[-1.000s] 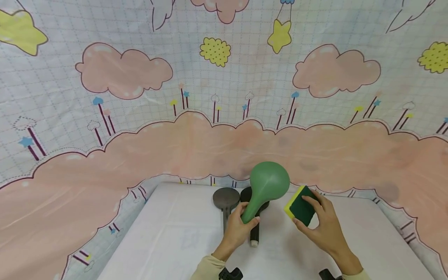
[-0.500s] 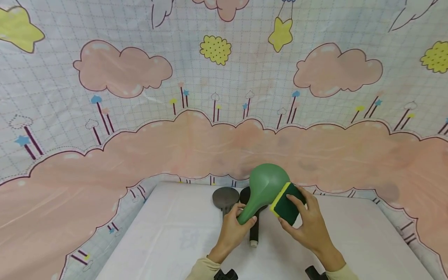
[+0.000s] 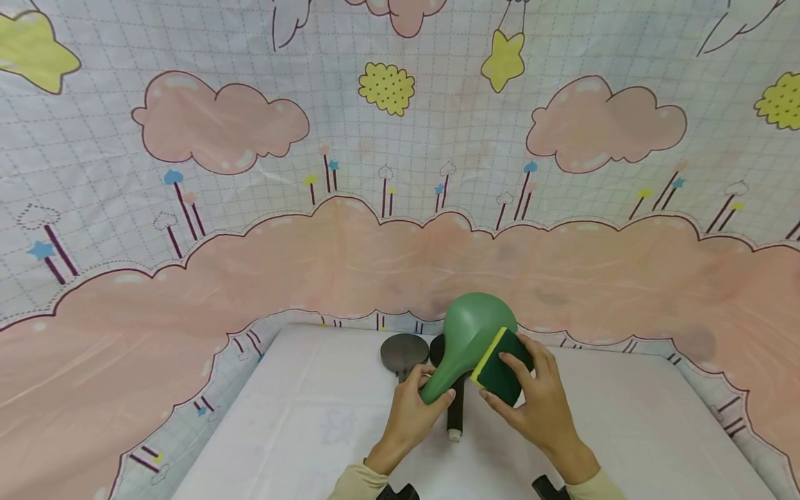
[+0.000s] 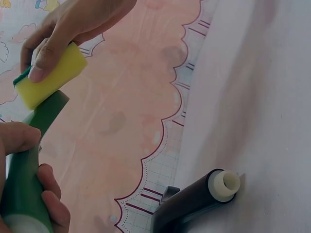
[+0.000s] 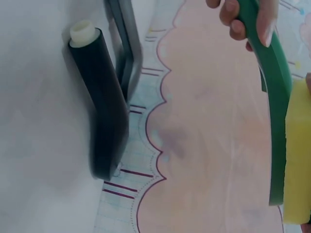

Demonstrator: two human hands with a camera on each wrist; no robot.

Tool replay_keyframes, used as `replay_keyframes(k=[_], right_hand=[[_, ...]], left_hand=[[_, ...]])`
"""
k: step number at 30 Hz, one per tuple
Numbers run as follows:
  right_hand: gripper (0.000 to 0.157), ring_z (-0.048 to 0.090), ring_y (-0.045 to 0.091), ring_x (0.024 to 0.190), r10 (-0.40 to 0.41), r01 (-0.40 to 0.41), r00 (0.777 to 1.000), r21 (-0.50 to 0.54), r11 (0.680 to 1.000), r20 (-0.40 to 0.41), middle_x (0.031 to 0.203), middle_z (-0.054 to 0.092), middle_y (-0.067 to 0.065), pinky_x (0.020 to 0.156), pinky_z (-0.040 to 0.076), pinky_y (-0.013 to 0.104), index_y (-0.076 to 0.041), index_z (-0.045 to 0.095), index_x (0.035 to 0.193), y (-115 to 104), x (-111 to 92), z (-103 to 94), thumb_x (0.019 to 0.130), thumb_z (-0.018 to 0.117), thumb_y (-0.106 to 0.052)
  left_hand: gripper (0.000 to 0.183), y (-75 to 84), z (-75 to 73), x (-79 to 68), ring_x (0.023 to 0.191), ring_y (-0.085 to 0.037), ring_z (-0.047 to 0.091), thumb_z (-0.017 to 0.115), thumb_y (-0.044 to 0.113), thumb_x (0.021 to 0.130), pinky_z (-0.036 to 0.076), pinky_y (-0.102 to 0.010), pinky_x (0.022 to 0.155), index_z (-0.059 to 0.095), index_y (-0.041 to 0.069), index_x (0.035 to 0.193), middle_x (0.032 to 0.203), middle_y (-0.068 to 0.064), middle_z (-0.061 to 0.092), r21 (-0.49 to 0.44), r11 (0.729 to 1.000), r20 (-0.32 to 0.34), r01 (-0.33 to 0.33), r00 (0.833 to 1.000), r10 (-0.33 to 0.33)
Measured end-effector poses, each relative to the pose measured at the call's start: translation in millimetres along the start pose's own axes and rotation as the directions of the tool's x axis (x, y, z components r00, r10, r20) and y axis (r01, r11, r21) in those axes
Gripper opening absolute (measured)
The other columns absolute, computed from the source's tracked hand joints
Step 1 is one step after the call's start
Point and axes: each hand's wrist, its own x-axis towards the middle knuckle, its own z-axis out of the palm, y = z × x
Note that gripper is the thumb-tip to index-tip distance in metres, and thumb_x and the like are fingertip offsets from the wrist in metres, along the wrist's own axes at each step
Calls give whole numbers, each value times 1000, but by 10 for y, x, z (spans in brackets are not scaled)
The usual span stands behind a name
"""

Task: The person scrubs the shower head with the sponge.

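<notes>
My left hand [image 3: 409, 417] grips the handle of a green hand shower head [image 3: 470, 326], its round head raised and tilted away to the right. Thumb and fingers of my right hand [image 3: 544, 410] pinch a sponge [image 3: 507, 368] with a dark green scouring face and a yellow side. In the head view the sponge overlaps the lower right of the round head. The right wrist view has the sponge's yellow side [image 5: 297, 155] lying against the green shower head's edge [image 5: 276, 126]. The left wrist view also puts the yellow side against the head.
On the white table [image 3: 281, 430], behind the hands, lie a grey shower head [image 3: 404, 353] and a black one [image 3: 455, 413] with a white connector end. The green head partly covers the black one. A patterned cloth [image 3: 375, 264] rises behind the table.
My right hand has brought the sponge leftward onto the green shower head, then slid it further down and left. My left hand has shifted slightly left and down with the shower head.
</notes>
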Motion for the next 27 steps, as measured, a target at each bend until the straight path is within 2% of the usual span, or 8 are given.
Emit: replay_keyframes(k=[8,14,22,27], right_hand=[[66,43,37,127,-33,33,999,3,999,32,143,46,21,90,50,61,-15,64,119,-31,-19,12,88,49,-71],[69,44,39,126,-17,17,1000,10,1000,0,141,45,25,87,51,60,-11,62,119,37,7,-30,87,49,-71],[75,42,41,127,44,-43,999,37,998,-23,143,44,26,89,47,59,-6,62,120,137,36,-99,86,50,-72],[75,43,43,124,31,-29,998,37,999,-52,140,45,30,85,48,60,-4,62,120,161,48,-117,87,49,-71]], left_hand=[[42,-17,-30,-20,68,-5,56,76,30,84,46,-22,60,59,13,119,92,-6,73,-2,1000,-2,-6,1000,6],[39,-54,-70,-27,65,-4,54,78,28,82,45,-21,60,60,17,115,87,-2,73,5,999,-10,-38,999,38],[35,-103,-144,-74,61,-1,52,78,27,83,44,-20,55,60,16,111,84,-3,71,3,996,8,-91,996,91],[35,-93,-113,-71,61,-1,51,78,26,83,43,-19,56,60,16,111,83,-3,71,1,995,3,-102,995,102]])
